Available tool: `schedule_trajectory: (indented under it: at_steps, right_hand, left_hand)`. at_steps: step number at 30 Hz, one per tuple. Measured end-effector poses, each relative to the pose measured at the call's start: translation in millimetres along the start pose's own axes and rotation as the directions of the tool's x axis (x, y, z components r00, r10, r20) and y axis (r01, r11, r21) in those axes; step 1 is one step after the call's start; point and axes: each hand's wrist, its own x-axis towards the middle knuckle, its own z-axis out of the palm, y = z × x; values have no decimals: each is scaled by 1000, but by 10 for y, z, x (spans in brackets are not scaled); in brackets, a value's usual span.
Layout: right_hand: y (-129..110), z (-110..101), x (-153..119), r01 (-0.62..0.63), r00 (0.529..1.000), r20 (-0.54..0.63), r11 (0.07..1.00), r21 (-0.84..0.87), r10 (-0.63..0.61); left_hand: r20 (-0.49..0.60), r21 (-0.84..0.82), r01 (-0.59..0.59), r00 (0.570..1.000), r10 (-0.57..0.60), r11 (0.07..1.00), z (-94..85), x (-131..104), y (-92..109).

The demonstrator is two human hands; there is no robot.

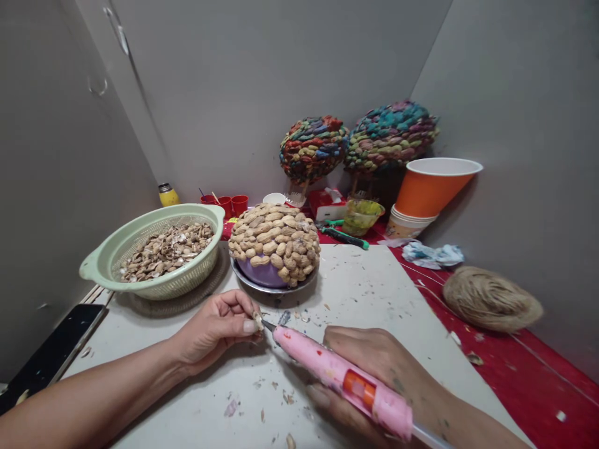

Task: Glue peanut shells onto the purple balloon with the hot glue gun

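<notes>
Between thumb and fingers, my left hand pinches a small peanut shell above the board. A pink glue gun is gripped in my right hand, its dark tip at the shell. Behind my hands, a purple form mostly covered with peanut shells rests on a metal plate. To its left stands a green colander holding many loose shell pieces.
Shell scraps litter the white board. Behind are red cups, a glass bowl, pliers and two colourful shell-covered balls. Orange bucket and twine lie right; a phone lies left.
</notes>
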Motion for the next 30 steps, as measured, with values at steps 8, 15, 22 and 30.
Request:
schedule_trajectory:
  at_steps: [8,15,22,30]
  right_hand:
    - [-79,-82,50,-95,995,53,989,113,89]
    - [7,16,-15,-80,997,-16,995,66,81]
    - [-72,-109,12,-142,981,142,986,83,130]
    - [-15,27,-8,-70,997,25,996,47,69]
  left_hand:
    - [-2,2,15,1000,-15,1000,32,-10,19]
    - [-14,13,16,1000,-16,1000,31,-10,17]
    - [13,35,2,1000,-3,999,25,-11,-6]
    - [-14,44,-25,1000,26,999,15,-2,-15]
